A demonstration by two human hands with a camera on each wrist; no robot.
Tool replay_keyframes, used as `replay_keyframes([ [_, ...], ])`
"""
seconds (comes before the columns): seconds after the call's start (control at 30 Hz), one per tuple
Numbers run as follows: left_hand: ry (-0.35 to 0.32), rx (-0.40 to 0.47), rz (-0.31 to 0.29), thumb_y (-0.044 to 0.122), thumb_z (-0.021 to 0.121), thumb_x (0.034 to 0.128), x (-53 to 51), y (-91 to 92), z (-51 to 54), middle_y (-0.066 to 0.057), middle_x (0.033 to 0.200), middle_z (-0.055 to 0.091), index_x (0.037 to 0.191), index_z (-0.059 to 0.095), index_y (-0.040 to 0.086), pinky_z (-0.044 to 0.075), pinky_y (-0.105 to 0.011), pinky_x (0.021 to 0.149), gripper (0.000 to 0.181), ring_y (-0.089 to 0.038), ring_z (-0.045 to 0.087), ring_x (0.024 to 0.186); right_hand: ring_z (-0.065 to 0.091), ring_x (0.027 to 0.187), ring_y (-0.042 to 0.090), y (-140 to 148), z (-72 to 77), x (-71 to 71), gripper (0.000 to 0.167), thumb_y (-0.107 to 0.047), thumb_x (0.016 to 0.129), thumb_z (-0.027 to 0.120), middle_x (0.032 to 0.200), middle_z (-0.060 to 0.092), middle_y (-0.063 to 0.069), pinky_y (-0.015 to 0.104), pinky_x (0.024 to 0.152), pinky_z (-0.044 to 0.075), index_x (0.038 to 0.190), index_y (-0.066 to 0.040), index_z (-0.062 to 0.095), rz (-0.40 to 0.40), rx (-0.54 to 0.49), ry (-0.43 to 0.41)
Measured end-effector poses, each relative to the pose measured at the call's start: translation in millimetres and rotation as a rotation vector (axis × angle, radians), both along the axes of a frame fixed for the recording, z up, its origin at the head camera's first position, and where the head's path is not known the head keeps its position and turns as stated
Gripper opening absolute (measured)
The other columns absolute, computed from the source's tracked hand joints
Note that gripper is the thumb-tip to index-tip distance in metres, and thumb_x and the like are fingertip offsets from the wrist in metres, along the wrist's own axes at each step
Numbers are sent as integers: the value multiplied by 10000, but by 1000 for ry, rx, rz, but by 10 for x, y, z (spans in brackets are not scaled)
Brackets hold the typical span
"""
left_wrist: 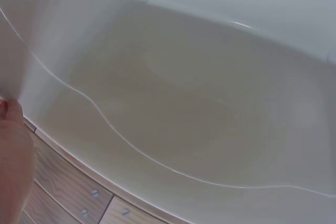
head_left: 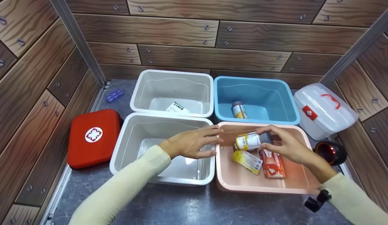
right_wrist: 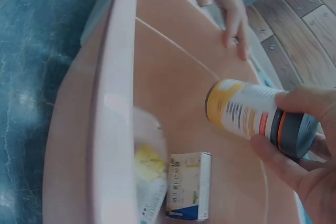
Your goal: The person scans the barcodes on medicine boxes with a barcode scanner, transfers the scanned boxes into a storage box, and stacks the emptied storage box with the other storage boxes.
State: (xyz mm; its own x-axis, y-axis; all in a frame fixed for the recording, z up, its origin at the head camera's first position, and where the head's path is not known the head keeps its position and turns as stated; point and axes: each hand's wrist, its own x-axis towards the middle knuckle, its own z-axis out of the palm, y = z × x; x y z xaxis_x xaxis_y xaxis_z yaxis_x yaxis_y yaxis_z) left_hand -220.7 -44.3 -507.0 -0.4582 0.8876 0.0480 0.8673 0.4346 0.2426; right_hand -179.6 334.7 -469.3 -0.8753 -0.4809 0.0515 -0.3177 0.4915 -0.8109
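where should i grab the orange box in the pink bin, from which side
Probably pinch the near end of the orange box across its long edges, from above. It is longer than wide, and that end shows uncovered in the head view, while the right hand overlaps the far end and the yellow box lies close on its left.

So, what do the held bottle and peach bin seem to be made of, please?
Held bottle: probably plastic with a slight sheen, judging by its smooth cap; the label hides most of its body. Peach bin: likely satin moulded plastic, given its even colour, rounded rim and soft highlights.
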Motion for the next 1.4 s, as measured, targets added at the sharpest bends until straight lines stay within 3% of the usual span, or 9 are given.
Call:
replay_keyframes([
  [0.23,-5,-3,5,541,474,1131,-1,1,5,-42,1785,356,1631,516,212,357,-433,1327,599,-246,249,1692,596,1266,10,113,85,111,229,-5,942,821,1459,601,262,134,1010,510,1140,-70,725,-88,-1,83],
  [0.33,-6,0,2,537,468,1132,3,-6,2,-44,1785,354,1626,521,208,349,-436,1331,597,-248,241,1694,587,1275,24,162,120,150,260,-12,963,804,1469,602,207,128,995,521,1207,-58,726,-116,-2,85],
  [0.47,-7,3,4,538,464,1134,7,-9,-7,-38,1787,353,1628,519,210,352,-432,1329,596,-237,232,1697,608,1219,47,224,185,236,439,-19,979,794,1465,565,125,124,977,553,1399,-33,667,-143,-10,43],
  [0.6,-7,1,6,542,462,1134,6,-7,-16,-29,1788,352,1630,518,217,353,-432,1329,596,-231,229,1698,665,1135,34,262,241,324,520,-6,963,809,1408,567,164,136,950,587,1448,-8,622,-171,-18,48],
  [0.73,-9,-3,10,546,464,1132,4,-9,-15,-19,1791,343,1628,519,223,349,-432,1330,594,-229,223,1700,690,1155,18,301,257,387,622,71,945,792,1407,576,163,160,949,603,1519,14,559,-200,-73,90],
  [0.97,-7,1,8,539,457,1136,9,2,-6,-27,1792,342,1621,529,206,396,-442,1305,593,-233,235,1696,651,1218,41,512,295,484,603,230,878,748,1462,628,-60,133,980,577,1441,84,588,-246,-112,233],
  [1.1,-23,0,7,540,456,1136,6,5,-3,-27,1796,331,1623,528,196,384,-450,1312,601,-236,224,1699,668,1160,8,678,326,556,578,229,879,748,1409,675,-122,101,934,572,1420,103,589,-373,-113,279],
  [1.2,-36,-5,11,544,456,1134,7,1,3,-26,1802,318,1629,520,196,366,-454,1322,609,-241,215,1702,709,1093,-1,803,307,609,549,213,891,750,1303,732,-125,104,879,591,1406,99,597,-502,-232,245],
  [1.4,-45,-17,15,555,443,1133,10,1,8,-18,1811,296,1645,499,193,359,-465,1324,629,-248,215,1702,761,1021,52,1042,125,726,448,251,895,709,1164,802,-18,153,807,630,1314,101,660,-662,-603,170],
])
